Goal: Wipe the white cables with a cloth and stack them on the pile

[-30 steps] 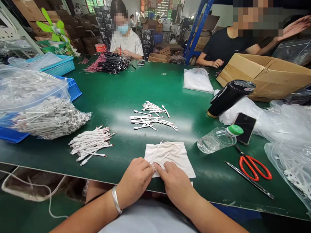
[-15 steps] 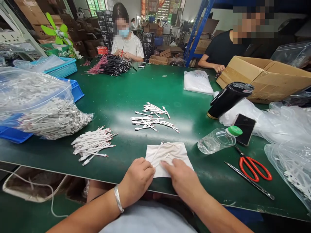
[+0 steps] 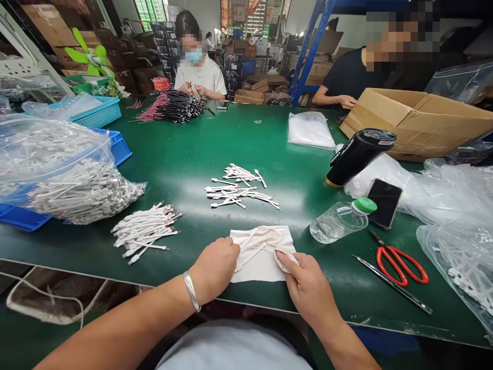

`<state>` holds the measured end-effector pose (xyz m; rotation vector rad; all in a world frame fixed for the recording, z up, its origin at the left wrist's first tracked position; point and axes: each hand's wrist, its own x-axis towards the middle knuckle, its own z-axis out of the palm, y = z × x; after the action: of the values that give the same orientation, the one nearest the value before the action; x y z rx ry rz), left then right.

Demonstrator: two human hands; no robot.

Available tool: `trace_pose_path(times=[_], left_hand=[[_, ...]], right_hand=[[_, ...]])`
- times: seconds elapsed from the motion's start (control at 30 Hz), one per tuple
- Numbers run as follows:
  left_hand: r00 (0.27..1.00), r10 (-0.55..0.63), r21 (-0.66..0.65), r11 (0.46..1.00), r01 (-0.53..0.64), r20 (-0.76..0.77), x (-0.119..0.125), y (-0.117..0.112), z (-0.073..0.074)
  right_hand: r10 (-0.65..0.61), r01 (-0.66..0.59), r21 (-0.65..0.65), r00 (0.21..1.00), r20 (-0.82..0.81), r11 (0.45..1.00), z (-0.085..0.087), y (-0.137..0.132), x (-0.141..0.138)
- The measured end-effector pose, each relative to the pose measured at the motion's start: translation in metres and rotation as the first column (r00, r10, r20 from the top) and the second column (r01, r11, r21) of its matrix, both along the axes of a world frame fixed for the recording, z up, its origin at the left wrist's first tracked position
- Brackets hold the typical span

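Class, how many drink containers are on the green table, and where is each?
2: a green-capped clear bottle, right of the white cloth and the right hand; and a black cup beyond the bottle, near the cardboard box. Others may be hidden behind the box.

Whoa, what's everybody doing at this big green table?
Someone's right hand is pinching a bunched-up edge of a white cloth. The left hand is closed at the cloth's other side; what it grips is hidden. Small white cables lie in a left pile and a middle pile.
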<state>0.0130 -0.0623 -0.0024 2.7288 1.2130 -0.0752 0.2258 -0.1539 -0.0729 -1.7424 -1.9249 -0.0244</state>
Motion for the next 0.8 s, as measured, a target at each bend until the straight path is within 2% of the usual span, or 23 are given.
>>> trace_pose_path(times=[0.07, 0.17, 0.27, 0.33, 0.37, 0.43, 0.53, 0.6, 0.67, 0.8], left_hand=[[1.000, 0.006, -0.049, 0.999, -0.005, 0.011, 0.000, 0.003, 0.006], [0.980, 0.103, -0.177, 0.981, -0.072, 0.170, -0.005, 0.007, 0.014], [0.910, 0.244, -0.413, 0.906, -0.091, 0.335, -0.014, 0.011, 0.018], [0.898, 0.278, -0.533, 0.844, -0.059, 0.341, -0.020, 0.013, 0.017], [0.903, 0.276, -0.538, 0.841, -0.061, 0.329, -0.023, 0.012, 0.016], [0.909, 0.259, -0.419, 0.902, -0.106, 0.327, -0.029, 0.010, 0.012], [0.893, 0.188, -0.139, 0.980, -0.143, 0.409, -0.034, -0.002, 0.001], [0.877, 0.105, -0.037, 0.994, -0.099, 0.469, -0.034, -0.012, -0.008], [0.864, 0.025, 0.043, 0.998, -0.054, 0.503, -0.031, -0.023, -0.017], [0.848, -0.032, 0.118, 0.992, -0.036, 0.529, -0.023, -0.034, -0.031]], right_hand=[[0.005, -0.005, 0.002, 1.000, -0.019, 1.000, 0.000, 0.001, 0.001], [0.010, -0.009, 0.005, 0.999, -0.039, 1.000, -0.001, 0.001, 0.002], [0.018, -0.017, 0.011, 0.999, -0.048, 1.000, -0.002, 0.001, 0.001], [0.020, -0.019, 0.010, 0.999, -0.045, 1.000, -0.003, 0.001, 0.002], [0.026, -0.026, 0.009, 0.999, -0.040, 1.000, -0.002, 0.001, 0.003], [0.032, -0.031, 0.017, 0.999, -0.040, 0.999, -0.001, 0.001, 0.005], [-0.015, 0.020, 0.077, 0.998, -0.069, 0.997, 0.007, 0.001, 0.005], [-0.031, 0.040, 0.119, 0.997, -0.071, 0.992, 0.014, 0.003, -0.003], [0.020, -0.017, 0.115, 0.999, -0.028, 0.993, 0.021, 0.006, -0.018], [0.209, -0.206, -0.034, 0.974, 0.092, 0.978, 0.030, 0.015, -0.059]])
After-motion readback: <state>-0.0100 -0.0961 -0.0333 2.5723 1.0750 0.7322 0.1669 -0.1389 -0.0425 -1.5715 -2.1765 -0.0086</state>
